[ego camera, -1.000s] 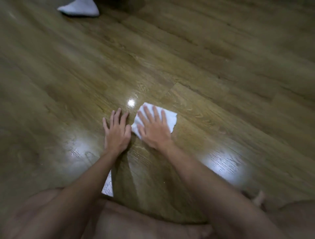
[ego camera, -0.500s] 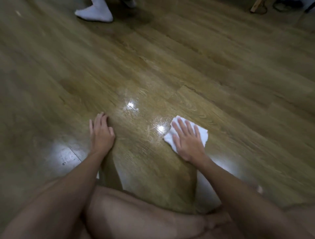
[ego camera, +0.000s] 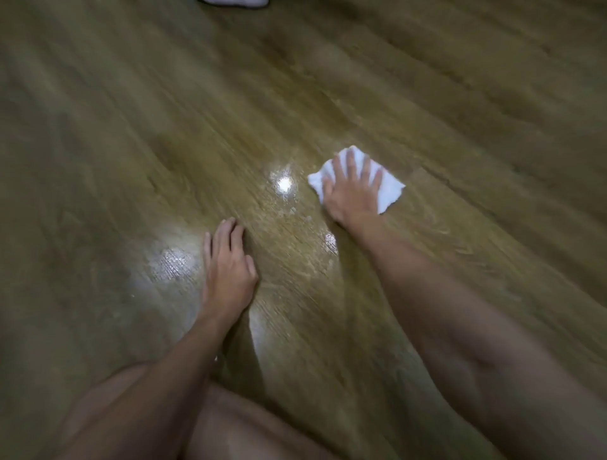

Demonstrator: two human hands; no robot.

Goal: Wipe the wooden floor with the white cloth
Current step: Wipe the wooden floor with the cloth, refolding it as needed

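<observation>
**Cloth pinned under a spread palm, other hand braced**

Crouched low, with a bare thigh (ego camera: pixel 230 423) at the nearest edge, well short of the white cloth (ego camera: pixel 391 190). Planted the left hand (ego camera: pixel 226 272) on the wooden floor (ego camera: pixel 131 131), nearer than the cloth and off to its left, well apart from it. Laid the fingers straight and close together, holding nothing. Probably set there as a prop to carry the body's weight during the reach forward.

Pressed the right hand (ego camera: pixel 351 193) flat on top of the cloth, fingers straight and fanned apart, not curled round the fabric. Likely spread that way to pin a wide patch of cloth against the boards and stop it bunching while sliding. Left crumpled white edges showing past the fingertips and at both sides of the palm.

Showed a bright, wet-looking glare (ego camera: pixel 284 184) just left of the cloth, which suggests wiping in progress, not done. Caught only a sliver of a white sock (ego camera: pixel 236 2) far beyond the cloth, too blurred to describe further.
</observation>
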